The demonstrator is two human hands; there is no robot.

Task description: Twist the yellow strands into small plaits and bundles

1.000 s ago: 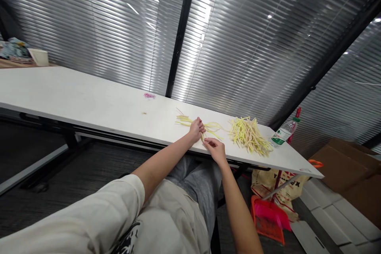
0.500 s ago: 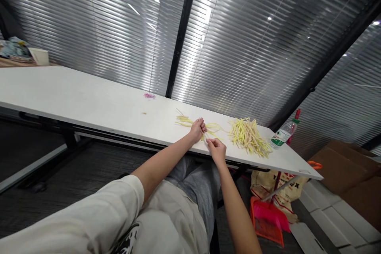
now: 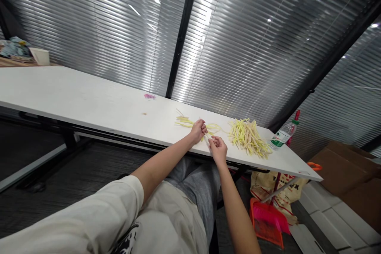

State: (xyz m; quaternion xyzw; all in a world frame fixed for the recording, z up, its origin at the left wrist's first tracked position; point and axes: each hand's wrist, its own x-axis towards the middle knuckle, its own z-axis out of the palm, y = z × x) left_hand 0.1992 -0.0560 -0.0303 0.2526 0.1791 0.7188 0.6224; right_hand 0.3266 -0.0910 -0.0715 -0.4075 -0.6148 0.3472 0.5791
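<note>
Near the front edge of the white table (image 3: pixel 98 95), my left hand (image 3: pixel 198 131) is closed around a few thin, pale yellow strips. Loose yellow strips (image 3: pixel 183 121) stick out to its left, and more curve out on its right. My right hand (image 3: pixel 218 149), thumb and fingers pinched together, is at the end of a pale strip just to the right and nearer to me. Further right lies a large tangled heap of yellow strips (image 3: pixel 248 137). What material the strips are, I cannot tell.
A clear bottle with a green label (image 3: pixel 279 139) stands at the table's right end. A small pink pile (image 3: pixel 149 96) lies by the back edge. At far left is a white cup (image 3: pixel 40 56). An orange dustpan (image 3: pixel 268 226) and cardboard boxes (image 3: pixel 345 166) are on the floor at right.
My right hand has shifted slightly right, away from my left hand, and its fingers have curled a little differently. My left hand stays nearly in place.
</note>
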